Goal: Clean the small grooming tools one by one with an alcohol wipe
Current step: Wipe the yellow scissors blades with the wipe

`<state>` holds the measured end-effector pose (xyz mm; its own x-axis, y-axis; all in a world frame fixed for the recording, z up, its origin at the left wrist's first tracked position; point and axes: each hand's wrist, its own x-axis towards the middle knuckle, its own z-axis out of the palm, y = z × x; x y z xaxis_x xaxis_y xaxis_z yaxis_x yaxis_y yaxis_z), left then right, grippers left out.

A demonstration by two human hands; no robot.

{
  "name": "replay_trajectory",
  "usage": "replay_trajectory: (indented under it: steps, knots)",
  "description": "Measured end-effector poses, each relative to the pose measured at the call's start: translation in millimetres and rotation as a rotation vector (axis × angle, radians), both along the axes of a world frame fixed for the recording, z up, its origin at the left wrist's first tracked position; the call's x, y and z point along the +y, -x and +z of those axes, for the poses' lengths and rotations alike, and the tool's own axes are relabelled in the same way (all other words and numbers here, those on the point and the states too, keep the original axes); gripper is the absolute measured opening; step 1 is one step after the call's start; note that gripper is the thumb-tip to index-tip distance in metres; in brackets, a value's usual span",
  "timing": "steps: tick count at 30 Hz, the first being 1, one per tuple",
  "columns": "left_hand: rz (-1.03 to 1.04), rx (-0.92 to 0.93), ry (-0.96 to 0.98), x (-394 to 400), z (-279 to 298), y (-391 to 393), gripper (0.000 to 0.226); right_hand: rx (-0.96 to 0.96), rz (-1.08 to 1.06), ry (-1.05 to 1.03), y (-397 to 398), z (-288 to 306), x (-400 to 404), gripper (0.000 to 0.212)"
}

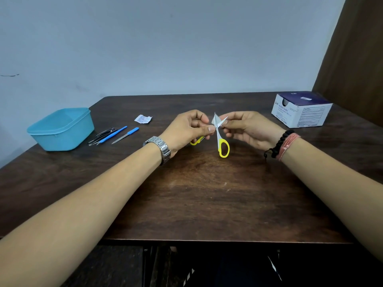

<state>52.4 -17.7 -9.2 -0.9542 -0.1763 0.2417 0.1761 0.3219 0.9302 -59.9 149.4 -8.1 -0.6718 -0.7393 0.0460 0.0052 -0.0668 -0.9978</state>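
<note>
Head view. Yellow-handled scissors (220, 139) are held above the middle of the dark wooden table (207, 193), blades spread and pointing away from the person. The left hand (186, 131) grips one handle arm: fingers curl round it, thumb near the pivot, and that yellow loop shows below the palm. The second loop hangs free toward the person, between the two hands. The right hand (246, 129) pinches a white alcohol wipe (216, 121) against the blades, just above the pivot.

Far left: a blue plastic tub (62, 129). Just beside it lie the other tools (113, 134), among them two blue-handled pieces and dark metal ones. A torn wipe wrapper (143, 119) lies behind them. Far right: a box of alcohol swabs (300, 110).
</note>
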Motion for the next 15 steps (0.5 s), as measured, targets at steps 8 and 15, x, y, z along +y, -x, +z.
replay_trajectory:
  steps: [8, 15]
  knots:
    - [0.043, 0.001, -0.018, -2.8, -0.1, 1.3, 0.02, -0.086, 0.056, 0.108, -5.5, 5.0, -1.3, 0.017]
    - [0.055, -0.024, -0.032, -3.1, -0.2, 0.5, 0.019, -0.106, -0.09, 0.194, -0.5, 6.3, 0.4, 0.015]
